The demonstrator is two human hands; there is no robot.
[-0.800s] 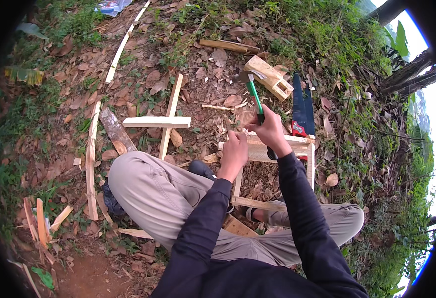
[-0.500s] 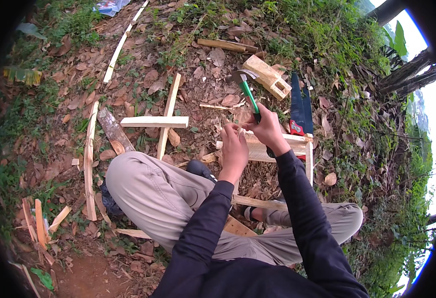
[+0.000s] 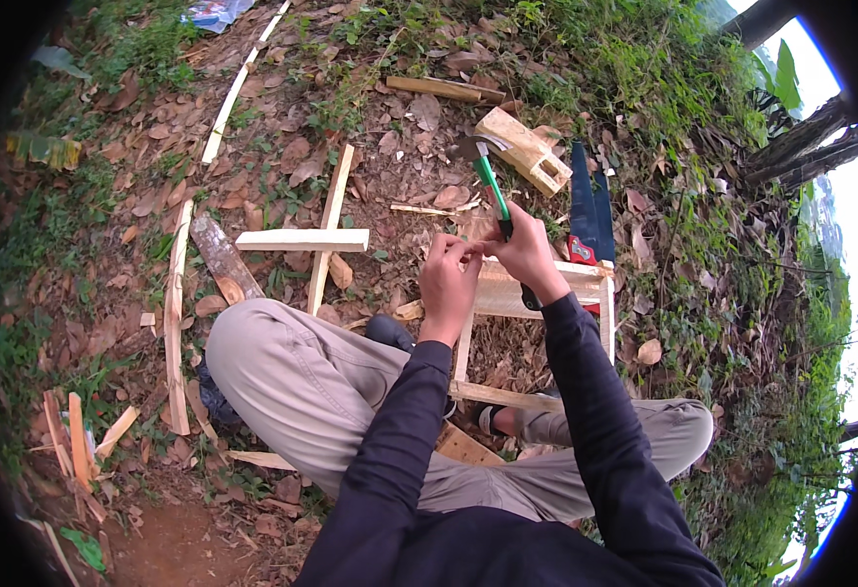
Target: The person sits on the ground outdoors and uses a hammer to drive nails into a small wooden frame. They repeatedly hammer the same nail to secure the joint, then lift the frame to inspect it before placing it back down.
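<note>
The right hand is wrapped tight around the green handle of a small steel-headed hammer, raised with its head up and away from the body. The left hand rests on the top rail of a pale, unfinished rectangular wooden frame, thumb and fingertips pinched narrowly together; whatever small item they hold is too small to identify. The frame stands on leaf-strewn soil in front of the person's crossed legs, one lower rail running over the khaki trousers.

Hazards, as judged from this position:

- Finger strike. The pinched left fingers lie just beside the spot under the hammer head. A slightly off-line blow lands on them rather than on the wood.
- Frame shift. The frame sits on loose, uneven ground, steadied only by the left hand. A hard or angled blow can rock it and deflect the hammer toward the knee.
- Splitting. The rails are thin, so a strike near an edge can crack them.
- Nearby blade. A dark-bladed handsaw with a red handle lies just beyond the frame, within reach of a slipping hand.
- A small open wooden box and a cross of two light wooden slats lie well apart and pose no interference.
</note>
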